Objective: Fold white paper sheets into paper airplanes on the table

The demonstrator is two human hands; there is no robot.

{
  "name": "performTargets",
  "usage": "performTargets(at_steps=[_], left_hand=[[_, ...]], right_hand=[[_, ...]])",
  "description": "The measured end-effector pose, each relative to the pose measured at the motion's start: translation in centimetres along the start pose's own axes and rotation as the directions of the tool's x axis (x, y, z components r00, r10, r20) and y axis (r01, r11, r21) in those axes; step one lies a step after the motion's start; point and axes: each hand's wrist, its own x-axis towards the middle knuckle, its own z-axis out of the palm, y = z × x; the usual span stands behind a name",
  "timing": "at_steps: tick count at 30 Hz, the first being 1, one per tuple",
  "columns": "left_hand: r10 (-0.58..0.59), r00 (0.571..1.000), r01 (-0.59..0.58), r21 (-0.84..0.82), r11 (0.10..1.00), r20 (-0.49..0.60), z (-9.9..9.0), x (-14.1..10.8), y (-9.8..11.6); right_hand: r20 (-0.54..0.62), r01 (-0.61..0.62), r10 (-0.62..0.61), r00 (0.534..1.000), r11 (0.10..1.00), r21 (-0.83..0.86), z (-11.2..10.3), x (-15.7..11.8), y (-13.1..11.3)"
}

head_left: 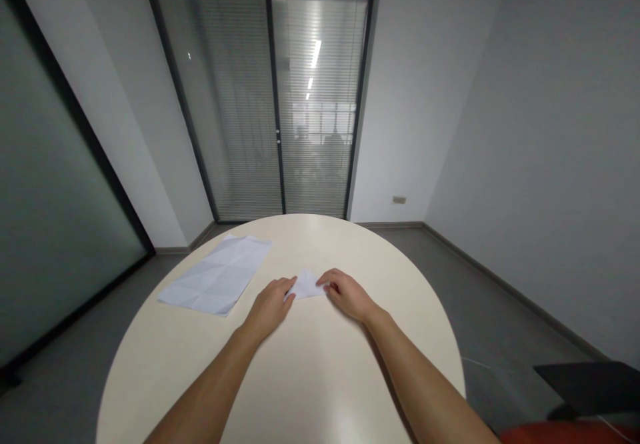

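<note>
A small folded piece of white paper [307,285], roughly triangular, lies on the round cream table [320,364] between my hands. My left hand [273,305] has its thumb and fingers closed on the paper's left corner. At the opposite corner, my right hand [349,293] pinches the paper with curled fingers, its thumb tucked below. Both hands rest low at the tabletop. Further left lies a larger white sheet [219,274] with crease lines, flat and apart from my left hand.
Beyond the table stands a glass partition with blinds [320,164] in a dark frame. A wall socket [399,200] sits low on the wall. At the lower right are a black flat object [590,385] and something red [565,433] beside the table.
</note>
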Motion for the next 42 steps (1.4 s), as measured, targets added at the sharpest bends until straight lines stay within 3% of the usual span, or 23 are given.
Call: performTargets(at_steps=[13,21,28,36,42], left_hand=[[-0.006,1.0,0.006,0.035,0.999,-0.017,0.4,0.0,-0.1],[0.048,0.998,-0.048,0.013,0.999,-0.037,0.3,-0.2,-0.2],[0.095,0.995,-0.095,0.024,0.995,-0.001,0.5,-0.2,0.1],[0.226,0.974,-0.226,0.09,0.97,0.014,0.3,-0.4,0.3],[0.19,0.98,-0.196,0.093,0.976,0.067,0.6,-0.6,0.3]], right_hand=[[0.046,-0.015,0.016,0.999,0.999,-0.037,0.2,0.0,0.0],[0.063,-0.008,0.017,0.998,0.992,-0.129,0.3,-0.1,0.1],[0.062,-0.006,0.013,0.998,0.993,-0.115,0.2,-0.2,-0.1],[0.077,0.045,-0.036,0.996,0.991,-0.126,0.2,-0.1,-0.4],[0.101,0.103,-0.09,0.991,0.986,-0.128,0.3,-0.1,-1.2]])
